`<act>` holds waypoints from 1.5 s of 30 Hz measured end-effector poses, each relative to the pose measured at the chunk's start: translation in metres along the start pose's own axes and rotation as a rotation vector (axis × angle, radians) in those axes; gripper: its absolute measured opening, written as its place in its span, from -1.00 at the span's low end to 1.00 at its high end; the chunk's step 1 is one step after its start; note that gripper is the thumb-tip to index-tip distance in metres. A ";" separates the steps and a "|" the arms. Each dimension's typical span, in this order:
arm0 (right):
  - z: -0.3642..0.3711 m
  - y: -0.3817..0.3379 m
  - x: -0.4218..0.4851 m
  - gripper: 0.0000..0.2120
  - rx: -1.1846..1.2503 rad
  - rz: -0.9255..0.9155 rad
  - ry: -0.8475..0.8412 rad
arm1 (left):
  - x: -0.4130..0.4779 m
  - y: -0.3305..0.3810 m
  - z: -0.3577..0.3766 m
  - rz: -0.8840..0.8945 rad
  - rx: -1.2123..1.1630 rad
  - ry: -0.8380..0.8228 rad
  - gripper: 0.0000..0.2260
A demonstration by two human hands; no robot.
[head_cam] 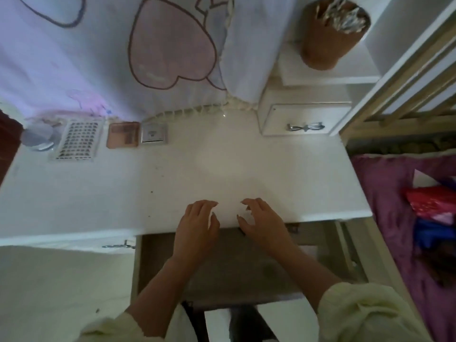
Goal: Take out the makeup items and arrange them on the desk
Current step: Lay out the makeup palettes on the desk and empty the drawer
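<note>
The makeup items stand in a row at the back left of the worktop (222, 166). There is a round silvery case (39, 140) at the far left. Just beside it lies a clear tray of false lashes (77, 140), then a brown palette (123, 135), and a small silver-edged square compact (154, 133) nearly touching the palette.

Well apart from that row, both hands hang over the worktop's front edge, side by side with a small gap between them. The left hand (196, 227) has its fingers (207, 204) loosely curled, palm down, and holds nothing. The right hand (262, 223) mirrors it, its fingers (251, 202) bent in a soft claw, also holding nothing. Whether the tips touch the white surface cannot be told.

Below the wrists a drawer (234, 272) stands pulled out, its grey-brown inside dim. Pale rolled sleeves (357, 314) cover the forearms.

At the back right sits a small white drawer unit (283, 117) with a bow-shaped handle (306, 126). Above it, on a shelf, is a brown cup (323, 48) of silvery sticks. A pale cloth (74, 58) with a pink heart hangs behind the worktop. To the right is a bed (385, 193) with a purple cover, red and blue bundles lying on it.
</note>
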State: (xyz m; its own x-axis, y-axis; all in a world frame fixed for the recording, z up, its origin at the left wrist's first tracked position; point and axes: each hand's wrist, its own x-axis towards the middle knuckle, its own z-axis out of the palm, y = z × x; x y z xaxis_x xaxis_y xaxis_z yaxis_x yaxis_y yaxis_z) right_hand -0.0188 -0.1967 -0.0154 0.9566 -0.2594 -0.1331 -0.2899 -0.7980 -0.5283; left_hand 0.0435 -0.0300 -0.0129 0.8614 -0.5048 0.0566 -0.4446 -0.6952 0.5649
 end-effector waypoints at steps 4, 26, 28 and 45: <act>-0.008 0.062 -0.056 -0.65 -0.030 0.029 -0.021 | -0.044 0.038 0.059 0.118 0.004 -0.162 -0.77; 0.015 0.212 -0.099 -0.19 -0.098 0.673 -0.331 | -0.018 0.041 0.194 -0.336 0.068 -0.241 -0.46; 0.018 0.214 -0.098 -0.16 -0.057 0.703 -0.326 | -0.015 0.032 0.202 -0.244 0.165 -0.265 -0.43; 0.029 0.221 -0.088 -0.11 0.010 0.756 -0.316 | -0.039 0.024 0.198 -0.263 0.270 -0.440 -0.30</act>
State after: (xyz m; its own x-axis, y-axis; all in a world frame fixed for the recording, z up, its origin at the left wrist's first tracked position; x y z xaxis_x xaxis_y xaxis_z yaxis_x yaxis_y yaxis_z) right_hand -0.1665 -0.3347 -0.1448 0.4668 -0.5587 -0.6855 -0.8612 -0.4636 -0.2085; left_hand -0.0491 -0.1282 -0.1643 0.7934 -0.4229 -0.4377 -0.3264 -0.9027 0.2805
